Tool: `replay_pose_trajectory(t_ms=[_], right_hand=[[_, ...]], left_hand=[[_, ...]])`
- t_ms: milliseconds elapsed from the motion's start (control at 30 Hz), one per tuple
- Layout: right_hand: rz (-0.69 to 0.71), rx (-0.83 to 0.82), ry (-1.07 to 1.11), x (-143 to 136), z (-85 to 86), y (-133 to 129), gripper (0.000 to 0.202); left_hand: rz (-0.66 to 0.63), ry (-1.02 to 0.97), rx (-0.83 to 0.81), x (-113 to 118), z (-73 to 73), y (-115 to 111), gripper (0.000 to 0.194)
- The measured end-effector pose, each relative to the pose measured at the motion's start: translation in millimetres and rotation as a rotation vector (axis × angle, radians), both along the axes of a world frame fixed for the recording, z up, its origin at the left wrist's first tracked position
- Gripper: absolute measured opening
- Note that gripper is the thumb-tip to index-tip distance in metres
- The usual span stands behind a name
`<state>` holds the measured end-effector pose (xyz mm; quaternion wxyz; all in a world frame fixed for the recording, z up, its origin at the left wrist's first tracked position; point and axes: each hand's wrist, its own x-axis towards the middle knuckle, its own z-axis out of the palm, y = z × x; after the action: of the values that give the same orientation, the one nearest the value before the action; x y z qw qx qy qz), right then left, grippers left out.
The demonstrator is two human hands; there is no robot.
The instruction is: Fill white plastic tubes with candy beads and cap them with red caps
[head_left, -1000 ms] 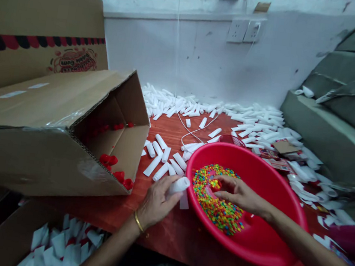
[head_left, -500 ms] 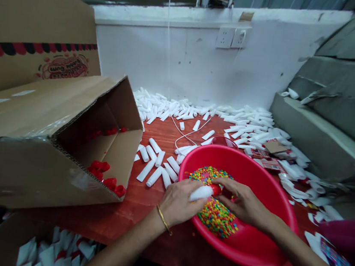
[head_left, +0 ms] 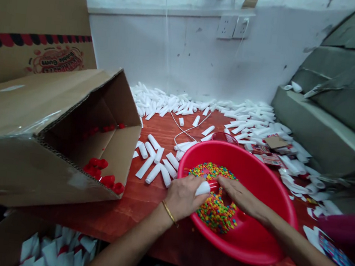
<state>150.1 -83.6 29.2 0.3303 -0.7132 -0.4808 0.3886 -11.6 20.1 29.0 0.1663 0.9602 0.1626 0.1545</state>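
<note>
My left hand (head_left: 183, 197), with a gold bangle at the wrist, is wrapped round a white squeeze tube (head_left: 203, 189). A red cap (head_left: 213, 185) sits on the tube's end, pointing right. Stretched nearly flat, my right hand (head_left: 241, 198) presses its palm side against that cap. Both hands are over a red plastic basin (head_left: 262, 253). Small multicoloured candies (head_left: 215, 217) lie heaped in the basin's left part, below the tube.
Left of the basin lie several loose white tubes (head_left: 153, 173). A cardboard box (head_left: 1, 167) on its side holds red caps (head_left: 108, 180). More tubes (head_left: 257, 112) pile along the wall. Capped tubes (head_left: 66, 262) fill a box below the table edge (head_left: 133, 231).
My right hand has gone from fingers curled at the red cap to fingers straightened, palm against the cap's end. The left hand keeps the tube. The camera view has shifted slightly.
</note>
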Motion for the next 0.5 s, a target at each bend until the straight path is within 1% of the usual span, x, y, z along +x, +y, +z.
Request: replay_pose_trajectory(t_ms=[33, 67, 100, 233, 300, 367, 433, 500], right_hand=[[0.034, 0.074, -0.02, 0.8, 1.4, -1.4, 0.049], [0.062, 0.115, -0.043, 0.2, 1.6, -2.5, 0.044], [0.068, 0.117, -0.062, -1.9, 0.5, -2.9, 0.042], [-0.054, -0.005, -0.071, -19.3, -6.9, 0.6, 0.05], [-0.047, -0.053, -0.05, -22.8, -3.7, 2.4, 0.054], [-0.014, -0.08, -0.071, -14.7, 4.2, 1.7, 0.06], [-0.002, -0.082, -0.253, 6.7, 10.9, -2.0, 0.06], [0.011, -0.116, -0.593, 36.1, 10.8, -7.6, 0.047]], left_hand=[[-0.006, -0.004, -0.012, 0.2, 0.2, 0.7, 0.027], [-0.022, -0.005, -0.007, 0.1, -0.1, 1.5, 0.027], [-0.043, -0.004, 0.014, -0.2, -1.2, 2.2, 0.027], [-0.104, -0.017, 0.161, -2.7, -10.3, 1.7, 0.028], [-0.099, -0.074, 0.226, -6.1, -14.2, -1.3, 0.03], [-0.07, -0.18, 0.259, -15.0, -15.3, -5.3, 0.034], [-0.02, -0.292, 0.203, -34.5, -15.0, -8.3, 0.036], [0.026, -0.333, 0.091, -69.2, -18.7, -7.7, 0.034]])
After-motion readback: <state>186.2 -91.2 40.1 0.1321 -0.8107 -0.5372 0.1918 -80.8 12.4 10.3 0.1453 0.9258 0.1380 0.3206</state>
